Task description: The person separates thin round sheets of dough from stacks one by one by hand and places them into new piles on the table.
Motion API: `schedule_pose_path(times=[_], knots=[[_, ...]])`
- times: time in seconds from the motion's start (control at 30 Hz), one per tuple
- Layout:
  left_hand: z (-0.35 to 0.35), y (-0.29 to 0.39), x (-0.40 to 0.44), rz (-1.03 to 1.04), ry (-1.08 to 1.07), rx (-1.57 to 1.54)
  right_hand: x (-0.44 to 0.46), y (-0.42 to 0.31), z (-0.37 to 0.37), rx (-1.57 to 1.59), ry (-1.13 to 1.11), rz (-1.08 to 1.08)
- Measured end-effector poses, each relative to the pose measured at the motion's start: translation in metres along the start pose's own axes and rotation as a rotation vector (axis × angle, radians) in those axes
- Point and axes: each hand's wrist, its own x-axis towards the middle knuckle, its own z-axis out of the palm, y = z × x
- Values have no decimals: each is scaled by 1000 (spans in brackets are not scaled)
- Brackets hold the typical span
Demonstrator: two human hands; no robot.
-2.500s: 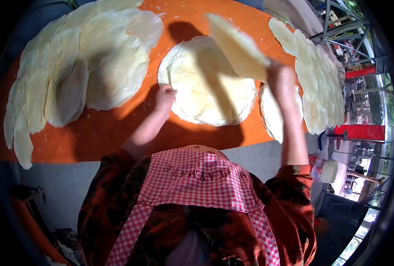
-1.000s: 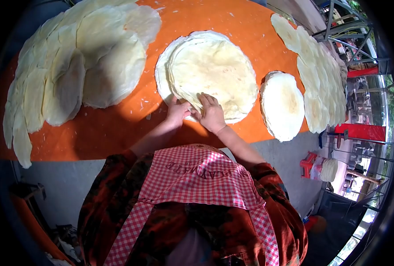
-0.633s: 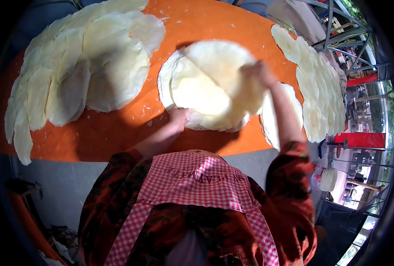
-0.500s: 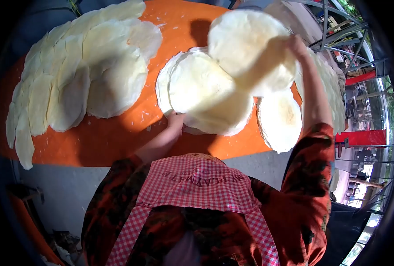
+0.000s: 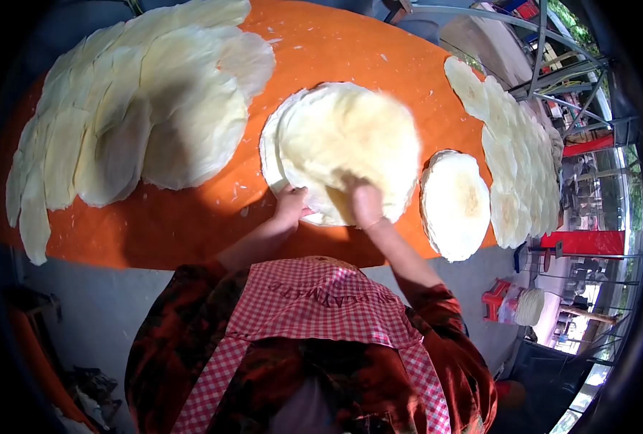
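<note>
A stack of thin, round, pale flatbreads (image 5: 350, 137) lies on the orange table in front of me, with the lower sheets showing along its left side. My left hand (image 5: 292, 205) is closed at the stack's lower left edge, thumb on top and fingers at the rim. Over the near part of the top sheet is my right hand (image 5: 365, 204), smeared by motion. Its fingers look curled, but whether they grip the sheet cannot be made out. To the right sits a smaller-looking stack of flatbreads (image 5: 456, 206) with browned patches.
Overlapping flatbread sheets (image 5: 104, 137) cover the left of the orange table (image 5: 321, 43). More overlapping sheets (image 5: 516, 159) lie at the right end. A metal frame (image 5: 542, 50) rises beyond the right edge. A red stool (image 5: 495, 298) stands on the grey floor.
My right hand has come from the far right down to the near edge of the middle stack. The raised sheet now lies over that stack. My left hand stays at its lower left edge.
</note>
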Motion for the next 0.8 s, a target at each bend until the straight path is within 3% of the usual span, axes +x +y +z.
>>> schedule_pose_path(times=[0.23, 0.3, 0.37, 0.43, 0.5, 0.53, 0.57, 0.63, 0.7, 0.8], knots=[[-2, 0, 6, -43, -42, -17, -5, -18, -19, 28, -134, 58], [-1, -10, 14, 7, -117, -128, -18, -21, -10, 76, -168, -91], [6, 1, 4, 4, -189, -165, -32, -33, -6, 179, -285, 44], [11, 17, -7, 18, -308, -206, -29, -34, -2, 157, -54, 15], [15, 30, -21, 33, -477, -238, -14, -3, 5, 257, -98, 203], [25, 50, -38, 54, -483, -119, 24, -2, -45, 381, -244, 481], [23, 46, -36, 114, -401, -97, 48, 37, -50, 252, -368, 571], [19, 31, -25, 236, -242, -47, 95, 96, -113, 215, -202, 532], [7, 23, -6, 345, 60, 58, 115, 87, -185, 147, 45, 366], [-8, 24, 14, 458, 194, 213, 103, 65, -204, -206, 212, 99]])
